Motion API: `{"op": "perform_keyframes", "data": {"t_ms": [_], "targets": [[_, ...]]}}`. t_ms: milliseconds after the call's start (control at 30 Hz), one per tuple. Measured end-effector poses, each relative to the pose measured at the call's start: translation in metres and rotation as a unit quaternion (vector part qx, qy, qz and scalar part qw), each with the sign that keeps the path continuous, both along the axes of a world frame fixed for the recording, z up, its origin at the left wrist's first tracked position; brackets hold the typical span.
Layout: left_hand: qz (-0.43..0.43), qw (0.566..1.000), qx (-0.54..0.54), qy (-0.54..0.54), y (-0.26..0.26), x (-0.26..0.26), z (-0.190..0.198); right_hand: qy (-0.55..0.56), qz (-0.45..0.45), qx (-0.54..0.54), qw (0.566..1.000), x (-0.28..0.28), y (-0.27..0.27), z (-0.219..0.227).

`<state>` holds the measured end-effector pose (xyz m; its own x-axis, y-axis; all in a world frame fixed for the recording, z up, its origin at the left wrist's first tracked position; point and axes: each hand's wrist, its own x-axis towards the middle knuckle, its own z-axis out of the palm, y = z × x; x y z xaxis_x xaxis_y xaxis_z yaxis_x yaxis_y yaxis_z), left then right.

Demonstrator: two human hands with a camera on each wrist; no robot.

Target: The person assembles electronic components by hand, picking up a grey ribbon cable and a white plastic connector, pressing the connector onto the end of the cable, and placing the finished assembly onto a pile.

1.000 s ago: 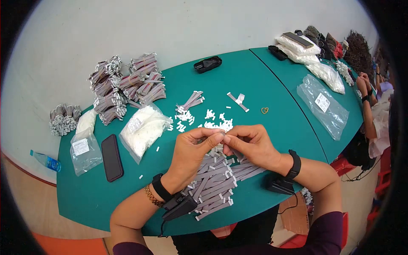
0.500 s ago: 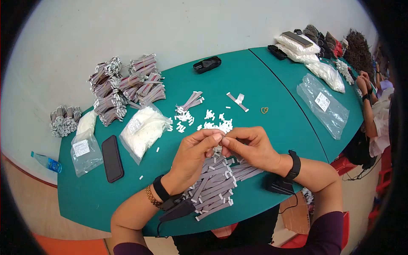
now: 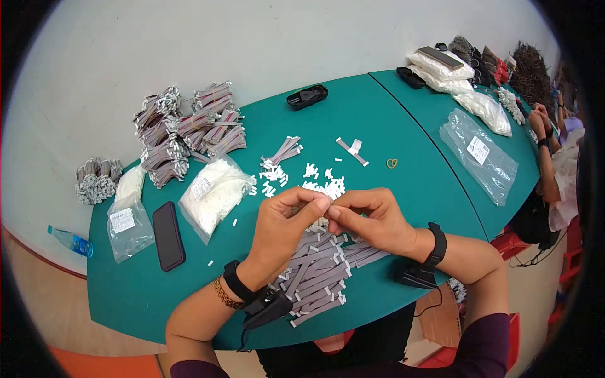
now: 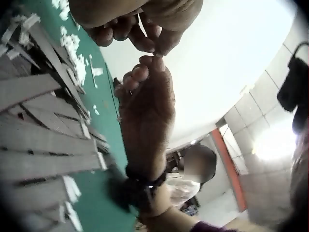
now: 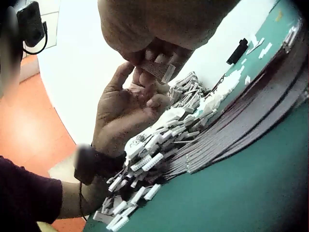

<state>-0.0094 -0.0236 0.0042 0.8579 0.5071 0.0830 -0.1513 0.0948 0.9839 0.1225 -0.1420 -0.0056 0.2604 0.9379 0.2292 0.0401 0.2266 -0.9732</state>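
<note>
Above the table, my left hand (image 3: 287, 217) and right hand (image 3: 372, 217) meet at the thumbs and fingertips. A short grey ribbon cable (image 5: 153, 68) with a white connector (image 5: 169, 74) on one end runs through the curled fingers of my right hand. My left thumb and forefinger pinch at its other end, which the fingertips hide. Below the hands lies a heap of grey ribbon cables (image 3: 315, 277) with white end connectors. Just beyond them is a scatter of small white connector pieces (image 3: 333, 187).
A bag of white pieces (image 3: 211, 195), a phone (image 3: 168, 236) and bundled cables (image 3: 167, 135) are on the left. A black case (image 3: 307, 97) sits at the back, rubber bands (image 3: 392, 164) nearer. An empty plastic bag (image 3: 482, 157) lies right, with another person's arm (image 3: 547, 164) beyond.
Both hands stay together in the same place, thumbs and fingertips shifting slightly against each other. The left wrist has turned a little; things on the table have not moved.
</note>
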Motion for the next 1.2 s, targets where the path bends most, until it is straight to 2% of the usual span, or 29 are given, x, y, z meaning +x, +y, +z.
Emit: {"op": "perform_keyframes", "data": {"t_ms": [100,200,400,600,700,800,900,1100,1200], "targets": [[-0.030,0.993,-0.114,0.014,0.003,-0.002,-0.006,-0.101,-0.003,0.015,0.995,0.002,-0.002,0.002],[-0.021,0.992,-0.121,0.039,0.000,-0.001,-0.003,-0.062,-0.001,-0.001,0.998,0.003,-0.001,0.002],[-0.020,0.996,-0.079,0.040,0.009,0.001,-0.004,0.022,0.002,-0.024,0.999,0.003,0.001,-0.002],[-0.023,0.998,-0.048,0.018,0.005,-0.001,0.001,0.007,0.010,-0.053,0.999,0.001,-0.002,0.007],[-0.011,0.999,-0.041,0.013,0.006,-0.001,-0.002,-0.018,0.019,-0.021,0.999,0.003,0.000,0.000],[0.007,0.998,-0.065,0.007,0.001,0.001,-0.003,0.029,0.017,-0.034,0.999,0.001,0.001,-0.001],[0.037,0.999,-0.038,0.003,-0.001,0.001,-0.005,0.064,0.027,-0.048,0.996,0.001,0.003,-0.003],[0.054,0.998,-0.001,-0.015,-0.005,0.002,-0.006,0.040,0.018,-0.053,0.998,0.003,0.003,-0.005],[0.060,0.996,0.062,0.010,-0.001,0.001,-0.012,0.066,0.009,-0.042,0.997,0.000,0.004,-0.009]]}}
